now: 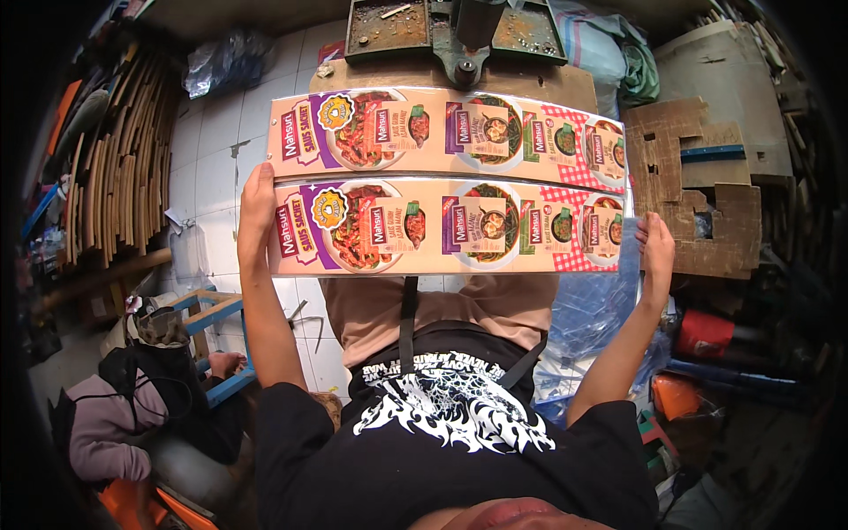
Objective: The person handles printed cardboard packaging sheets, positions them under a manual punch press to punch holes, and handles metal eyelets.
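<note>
Trays (389,56) beyond printed panels (431,228); cardboard (658,190) rightward; left hand (257,199) pinching edge; right hand (654,250), grip unclear

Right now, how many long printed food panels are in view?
2: the upper panel, toward the metal tray, and the lower panel, directly below it, nearer the black shirt. Others may be hidden underneath.

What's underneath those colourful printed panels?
Past the far edge of the panels, a brown board shows; past the near edge, beige trousers. Everything between is covered.
</note>
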Tool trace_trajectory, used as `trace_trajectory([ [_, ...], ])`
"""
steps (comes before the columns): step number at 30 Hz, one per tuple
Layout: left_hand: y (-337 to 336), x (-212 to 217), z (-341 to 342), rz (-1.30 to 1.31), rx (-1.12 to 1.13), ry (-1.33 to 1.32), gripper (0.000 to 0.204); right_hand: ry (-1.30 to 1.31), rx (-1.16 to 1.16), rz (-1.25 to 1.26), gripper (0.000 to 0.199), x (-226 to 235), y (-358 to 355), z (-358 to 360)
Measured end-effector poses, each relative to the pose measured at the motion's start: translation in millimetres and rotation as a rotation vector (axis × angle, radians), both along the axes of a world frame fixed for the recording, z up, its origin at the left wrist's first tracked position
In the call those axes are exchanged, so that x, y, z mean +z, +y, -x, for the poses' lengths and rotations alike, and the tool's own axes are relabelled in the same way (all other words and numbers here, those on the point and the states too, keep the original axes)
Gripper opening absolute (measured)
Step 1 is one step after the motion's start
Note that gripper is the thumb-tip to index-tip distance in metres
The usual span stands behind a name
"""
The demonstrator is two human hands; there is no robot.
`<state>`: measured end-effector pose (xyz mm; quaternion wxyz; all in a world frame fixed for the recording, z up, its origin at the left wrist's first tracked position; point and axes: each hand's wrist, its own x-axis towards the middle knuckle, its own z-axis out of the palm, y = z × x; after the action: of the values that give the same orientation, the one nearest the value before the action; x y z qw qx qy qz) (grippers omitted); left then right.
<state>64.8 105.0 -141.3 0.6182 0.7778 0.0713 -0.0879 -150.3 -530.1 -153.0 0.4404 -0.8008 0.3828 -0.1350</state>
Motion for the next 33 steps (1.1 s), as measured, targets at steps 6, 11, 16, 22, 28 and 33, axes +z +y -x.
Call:
trace_trajectory([
  [6,11.8,-4.8,-5.3,-0.045,-0.044,-0.011,0.046,0.138,0.165,-0.316,0.057,5.3,22.5,-76.9],
  [11,-0.6,9.5,-7.2,0.038,-0.065,0.047,0.051,-0.036,0.294,-0.307,0.055,-12.2,36.3,-92.8],
  [16,2.6,10.6,-7.5,0.034,-0.084,0.063,0.053,-0.182,0.285,-0.348,0.050,-11.4,43.3,-95.5],
  [22,1.5,13.0,1.0,0.034,-0.079,0.052,0.051,-0.145,0.361,-0.343,0.050,-10.7,34.1,-97.8],
  [28,10.1,1.6,6.1,0.044,-0.059,0.033,0.049,-0.138,0.363,-0.337,0.046,-7.0,34.7,-108.7],
  [33,20.3,-12.1,1.8,-0.014,-0.103,0.001,0.051,-0.129,0.323,-0.329,0.045,-17.9,28.4,-111.6],
])
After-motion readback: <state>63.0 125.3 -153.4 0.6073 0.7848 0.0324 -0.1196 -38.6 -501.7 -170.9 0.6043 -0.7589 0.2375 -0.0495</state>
